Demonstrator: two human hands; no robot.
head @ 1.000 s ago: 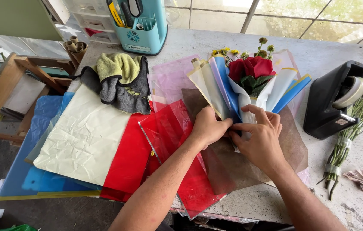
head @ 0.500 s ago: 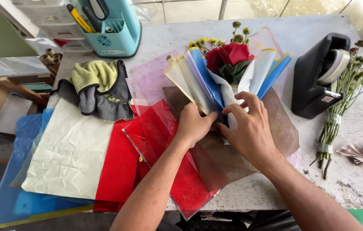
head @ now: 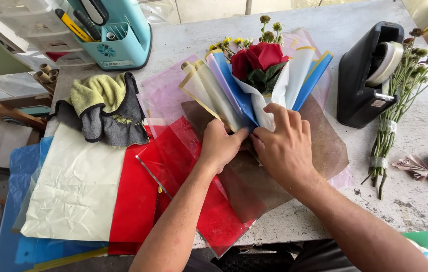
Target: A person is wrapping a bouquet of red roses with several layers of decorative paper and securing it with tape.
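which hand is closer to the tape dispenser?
Right. The right hand lies on the bouquet wrap, left of the tape dispenser; the left hand sits farther left.

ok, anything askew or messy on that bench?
The cream paper sheet is crumpled, and it and the red sheet overhang the table's front edge. A rag lies bunched on the stack.

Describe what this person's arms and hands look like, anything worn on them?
Both arms are bare from the frame edge to the wrist, with no sleeves in view. The left hand and right hand wear no gloves, and no rings, watch or bracelet show. Fingers are bare, nails short.
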